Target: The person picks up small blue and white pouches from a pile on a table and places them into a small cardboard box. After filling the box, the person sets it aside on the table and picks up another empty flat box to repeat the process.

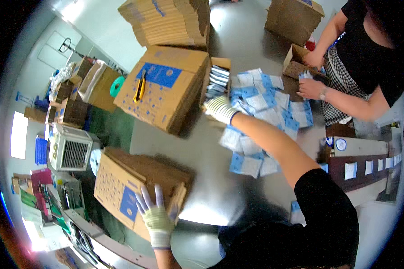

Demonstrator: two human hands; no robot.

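Observation:
My left hand [156,217], in a pale striped glove, lies with fingers spread against an open cardboard box [110,184] at the lower left. My right hand [221,110], gloved alike, reaches over the near end of a narrow cardboard carton [227,64]. Its fingers are closed together and partly hidden, so what they grip cannot be made out. Inside the carton, small sachets [217,78] stand in a row beyond my fingers. A loose heap of blue-and-white sachets [261,101] spreads over the metal table [166,150] to the right of that hand.
A closed cardboard box [166,89] carries a yellow utility knife [140,89]. Behind it rises another open box [173,22]. Across on the right, a co-worker's hands [312,87] work at a small carton [292,62]. A conveyor [361,168] carrying sachets runs at the right.

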